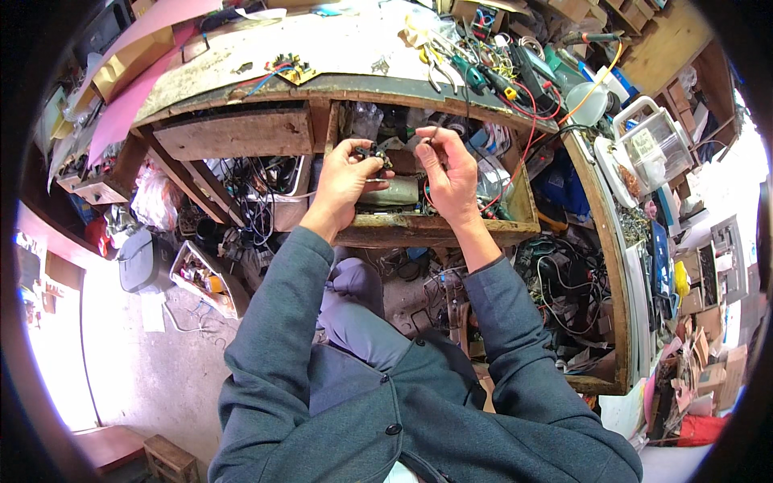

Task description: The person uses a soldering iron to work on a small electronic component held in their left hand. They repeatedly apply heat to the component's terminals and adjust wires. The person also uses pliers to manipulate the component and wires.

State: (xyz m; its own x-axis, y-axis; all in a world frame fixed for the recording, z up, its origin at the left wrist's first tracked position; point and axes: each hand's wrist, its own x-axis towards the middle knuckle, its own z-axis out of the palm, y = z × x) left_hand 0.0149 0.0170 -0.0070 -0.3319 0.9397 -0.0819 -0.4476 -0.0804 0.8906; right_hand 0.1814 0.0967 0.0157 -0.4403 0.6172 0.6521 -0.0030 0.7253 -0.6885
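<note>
Over the pulled-out wooden drawer (451, 233) I hold both hands up, a short gap apart. My left hand (340, 187) is closed, its thumb and fingers gripping a small dark part with shiny bits (377, 154); its exact kind is too small to tell. My right hand (453, 175) pinches thumb against fingers, and a tiny dark thing may show at the tips, too small to name. Below them in the drawer lie a pale greenish pack (393, 191), clear plastic bags (368, 119) and other odds and ends.
A small circuit board (295, 71) with coloured wires lies on the worn benchtop (346, 48). Pliers (440, 71), probes and tangled leads crowd its right side. A red cable (531, 133) hangs into the drawer. Cables spill beneath the bench; a box of parts (211, 278) stands left.
</note>
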